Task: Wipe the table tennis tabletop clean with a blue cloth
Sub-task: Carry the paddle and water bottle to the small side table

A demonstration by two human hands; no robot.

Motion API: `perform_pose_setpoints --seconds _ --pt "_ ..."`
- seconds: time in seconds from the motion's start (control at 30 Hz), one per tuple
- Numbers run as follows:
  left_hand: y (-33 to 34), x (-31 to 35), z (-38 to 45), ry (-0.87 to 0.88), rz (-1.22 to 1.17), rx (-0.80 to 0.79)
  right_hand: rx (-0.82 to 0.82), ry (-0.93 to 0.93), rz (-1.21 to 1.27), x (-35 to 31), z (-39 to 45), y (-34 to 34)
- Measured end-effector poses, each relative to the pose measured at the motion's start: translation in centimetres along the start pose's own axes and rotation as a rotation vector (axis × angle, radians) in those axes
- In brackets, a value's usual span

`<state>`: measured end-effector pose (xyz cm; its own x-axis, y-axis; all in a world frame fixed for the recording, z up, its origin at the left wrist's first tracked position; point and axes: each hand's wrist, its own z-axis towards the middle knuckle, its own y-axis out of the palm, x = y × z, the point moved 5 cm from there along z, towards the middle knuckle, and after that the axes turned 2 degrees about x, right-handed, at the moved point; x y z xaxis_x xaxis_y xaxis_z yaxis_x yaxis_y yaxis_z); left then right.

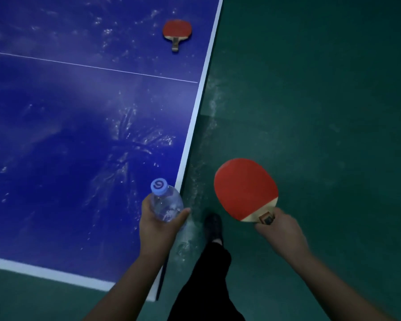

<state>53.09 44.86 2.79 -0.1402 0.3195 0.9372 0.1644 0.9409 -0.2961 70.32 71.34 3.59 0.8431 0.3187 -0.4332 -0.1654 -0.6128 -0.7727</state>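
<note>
The blue surface (56,135), streaked with pale smears, spreads left of and beyond the left hand (156,228). That hand's fingers (183,215) are curled round a clear water bottle (166,202) with a pale blue cap, over the surface's near corner. Far beyond them a red paddle (177,30) lies on the surface. To the right, over the green floor (333,112), the right hand (280,230) grips a second red paddle (245,188) by its handle.
</note>
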Motion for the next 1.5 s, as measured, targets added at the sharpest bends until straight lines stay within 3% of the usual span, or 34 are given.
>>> perform_pose_setpoints --seconds 0.2,0.57,0.87,1.23,1.5 --pt "8.5 2.3 6.5 -0.069 -0.097 0.026 -0.06 -0.035 -0.066 -2.8 9.9 -4.1" --pt "19.1 11.4 21.9 -0.045 -0.102 0.074 -0.053 -0.167 -0.122 -13.0 29.6 -12.0" --pt "26.2 16.2 34.2 -0.104 -0.113 0.325 -0.133 -0.338 -0.104 -24.8 48.2 -14.2" --pt "25.5 17.8 47.3 -0.191 -0.085 0.507 -0.273 -0.363 0.145 -45.5 59.6 -6.3" --pt "22.8 16.8 57.9 -0.205 -0.095 0.51 -0.227 -0.107 0.326 -55.6 64.8 2.1"
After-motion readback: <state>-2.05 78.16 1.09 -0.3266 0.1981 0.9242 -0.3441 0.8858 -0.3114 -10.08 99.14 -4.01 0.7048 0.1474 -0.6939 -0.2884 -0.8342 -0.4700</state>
